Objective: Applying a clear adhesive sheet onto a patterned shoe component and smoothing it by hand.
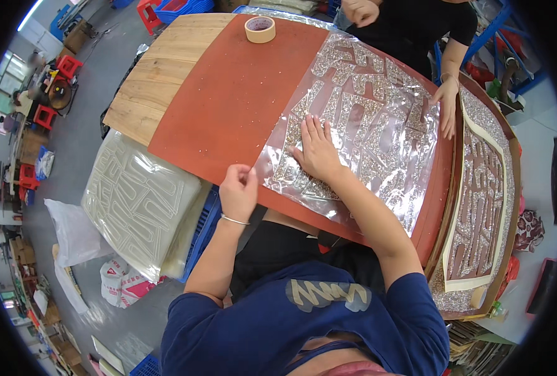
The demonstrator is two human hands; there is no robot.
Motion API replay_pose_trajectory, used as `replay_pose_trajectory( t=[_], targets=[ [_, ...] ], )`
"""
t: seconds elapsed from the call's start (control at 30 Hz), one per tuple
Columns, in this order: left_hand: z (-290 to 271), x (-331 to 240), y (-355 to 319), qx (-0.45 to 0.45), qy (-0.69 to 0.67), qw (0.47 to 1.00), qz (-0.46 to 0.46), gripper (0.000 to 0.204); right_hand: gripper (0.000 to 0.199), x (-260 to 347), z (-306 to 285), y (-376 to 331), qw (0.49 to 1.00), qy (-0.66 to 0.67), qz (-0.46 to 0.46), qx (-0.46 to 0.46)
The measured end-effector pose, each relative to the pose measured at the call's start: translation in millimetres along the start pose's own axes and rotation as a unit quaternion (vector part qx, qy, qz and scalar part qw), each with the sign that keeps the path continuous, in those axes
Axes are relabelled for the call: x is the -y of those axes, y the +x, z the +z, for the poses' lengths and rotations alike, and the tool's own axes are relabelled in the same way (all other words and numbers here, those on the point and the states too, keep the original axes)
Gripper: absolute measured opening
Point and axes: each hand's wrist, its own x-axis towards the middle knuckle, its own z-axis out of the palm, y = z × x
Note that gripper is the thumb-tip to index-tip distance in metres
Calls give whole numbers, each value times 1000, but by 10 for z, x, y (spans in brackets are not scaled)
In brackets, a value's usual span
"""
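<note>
A clear plastic film (271, 164) with glittering, rhinestone-like cut-out shapes lies on a reddish-brown sheet (228, 94) over the table. My right hand (319, 150) rests flat on the film's left part, fingers spread, holding nothing. My left hand (237, 194), with a bangle at its wrist, is closed at the film's near left corner. Whether the film's edge is pinched in it is hidden. Across the table, another person's hand (446, 103) touches the far right edge of the film, and that person's other hand (360, 11) is raised over the far side.
A tape roll (260, 29) sits on the sheet's far end, beside bare wooden boards (172, 59). At left, a stack of clear patterned sheets (140, 200) rests on a blue crate (203, 229). To the right stands a tray (513, 207) of glitter holding a cream-framed stencil (479, 207).
</note>
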Motion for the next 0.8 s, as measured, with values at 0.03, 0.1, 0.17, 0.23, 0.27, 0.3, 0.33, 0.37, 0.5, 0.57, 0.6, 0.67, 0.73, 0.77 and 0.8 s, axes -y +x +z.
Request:
replay_pose_trajectory(
  t=[0.03,0.1,0.17,0.23,0.27,0.3,0.33,0.37,0.5,0.57,0.6,0.67,0.73,0.77,0.8],
  targets=[
    [26,-205,-28,-6,2,999,45,13,63,19,-27,15,1000,7,-5,-30],
    [121,-255,-98,84,68,961,254,37,59,-23,-87,120,994,103,8,-17],
    [288,-375,-229,145,139,928,315,46,49,-76,-164,210,973,217,36,-73],
    [400,-375,-352,201,207,882,372,55,51,-129,-6,241,991,109,11,-76],
    [449,-295,-443,238,228,882,338,62,52,-160,86,257,997,4,-16,-74],
    [461,-281,-487,275,247,878,303,70,58,-145,84,279,999,30,9,-31],
    [460,-259,-502,275,245,877,308,70,58,-128,79,299,999,28,12,-33],
    [448,-235,-495,270,235,881,308,72,61,-107,72,322,999,17,-6,-31],
    [400,-216,-573,261,241,888,293,77,71,-14,137,394,995,54,1,-81],
    [384,-211,-613,254,255,889,282,79,71,29,128,427,981,119,26,-149],
    [389,-214,-644,241,263,894,271,80,72,50,125,397,993,62,26,-98],
    [404,-237,-683,229,269,896,268,82,74,39,123,396,998,2,35,-53],
    [402,-277,-718,227,299,896,238,85,74,22,110,416,990,83,54,-101],
    [414,-259,-723,222,305,895,239,87,74,5,104,417,989,82,58,-106],
    [407,-263,-716,225,305,892,244,87,73,14,87,403,990,101,42,-92]
  ],
)
